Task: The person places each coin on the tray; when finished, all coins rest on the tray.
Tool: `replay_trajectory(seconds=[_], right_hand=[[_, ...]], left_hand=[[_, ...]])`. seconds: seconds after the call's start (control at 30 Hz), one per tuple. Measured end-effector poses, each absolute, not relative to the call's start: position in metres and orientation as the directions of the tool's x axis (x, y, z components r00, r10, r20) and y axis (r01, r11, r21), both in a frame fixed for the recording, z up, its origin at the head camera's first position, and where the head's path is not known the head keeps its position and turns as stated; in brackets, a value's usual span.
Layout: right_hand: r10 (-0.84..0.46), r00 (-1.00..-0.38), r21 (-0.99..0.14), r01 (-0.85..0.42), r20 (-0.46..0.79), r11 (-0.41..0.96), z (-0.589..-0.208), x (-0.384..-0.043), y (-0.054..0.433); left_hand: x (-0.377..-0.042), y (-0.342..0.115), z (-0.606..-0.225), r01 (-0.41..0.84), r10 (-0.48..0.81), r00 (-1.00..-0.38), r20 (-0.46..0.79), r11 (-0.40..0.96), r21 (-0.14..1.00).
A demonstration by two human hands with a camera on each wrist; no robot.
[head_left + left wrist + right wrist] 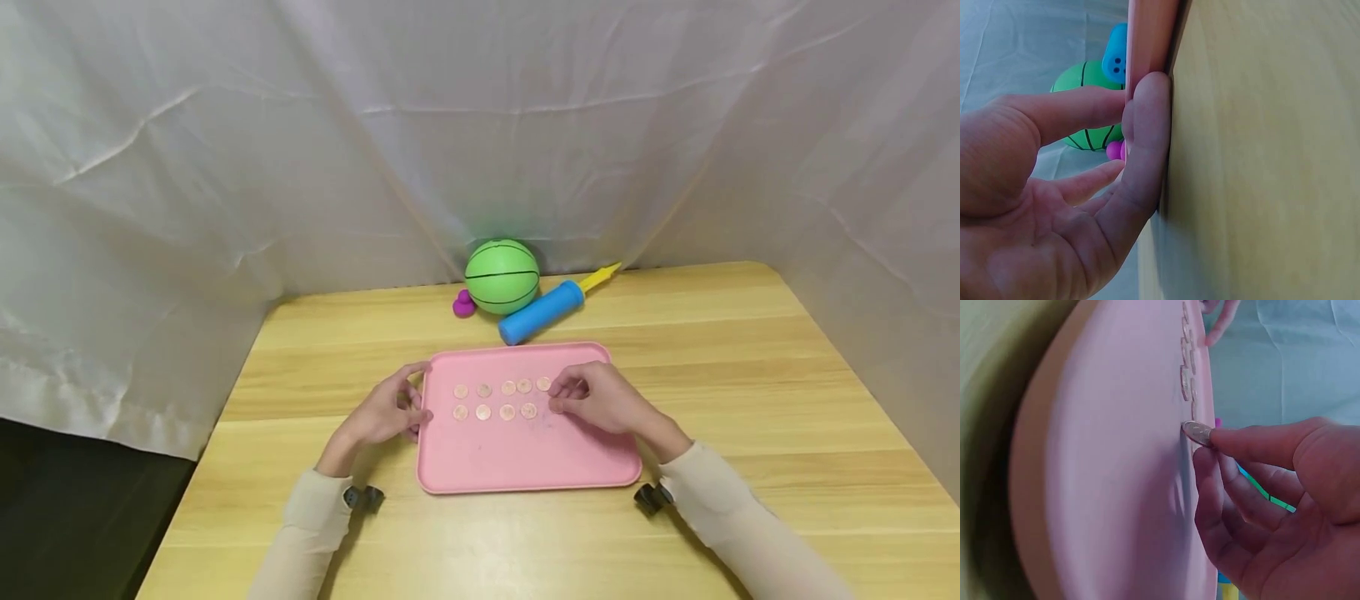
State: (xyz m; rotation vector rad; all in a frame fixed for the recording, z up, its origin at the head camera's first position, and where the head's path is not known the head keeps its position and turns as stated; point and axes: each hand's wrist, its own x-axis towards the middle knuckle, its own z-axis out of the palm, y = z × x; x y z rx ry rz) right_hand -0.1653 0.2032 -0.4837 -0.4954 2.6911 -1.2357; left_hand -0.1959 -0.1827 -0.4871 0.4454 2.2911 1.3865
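A pink tray lies on the wooden table, with several coins set out on it in two rows. My left hand grips the tray's left edge, the thumb at the rim and fingers against the outer side wall. Over the right part of the tray, my right hand pinches one coin between thumb and fingers. That coin is tilted, its lower edge close over the tray at the right end of the lower row. Parts of the right fingers hide the far tray surface in the right wrist view.
Behind the tray stand a green ball with black lines, a small purple knobbed object and a blue pump with a yellow end. A grey curtain hangs along the table's back edge.
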Motion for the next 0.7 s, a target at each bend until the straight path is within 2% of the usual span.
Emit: replay_trajectory(seconds=[0.43,0.7], right_hand=[[-0.365,-0.928,-0.711,-0.304,0.071,0.634,-0.487,-0.168,0.188],[-0.321,-0.945,-0.726,-0.262,0.061,0.636,-0.483,-0.164,0.196]], left_hand=[[-0.197,-0.183,-0.485,0.033,0.459,-0.864,-0.208,0.463,0.886],[-0.196,-0.182,-0.486,0.037,0.448,-0.869,-0.208,0.479,0.877]])
